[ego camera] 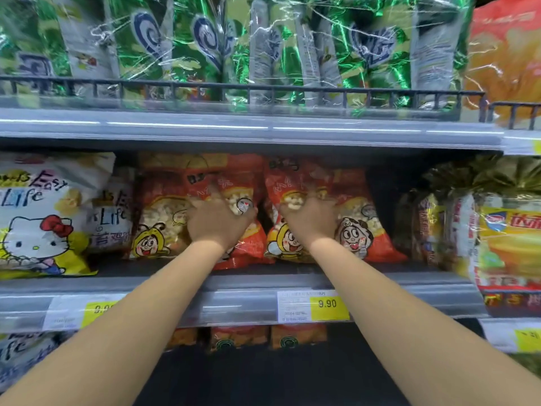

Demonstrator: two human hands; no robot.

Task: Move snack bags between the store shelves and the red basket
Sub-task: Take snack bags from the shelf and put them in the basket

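Two bare hands are up at the middle shelf, each laid on a glossy red snack bag. Left hand lies flat-ish on the face of the left red bag. Right hand is on the right red bag, just beside it. Fingers are motion-blurred, so cannot tell whether either hand is gripping or only touching. Both bags stand upright, pillow-shaped and crinkly plastic, with clear windows showing pale puffed pieces and cartoon faces. Shelf is grey metal with a smooth front lip carrying a yellow price tag. A white cartoon-cat bag sits left of them and gold-foil packs right. Above, shiny green foil packs stand behind a black wire rail.
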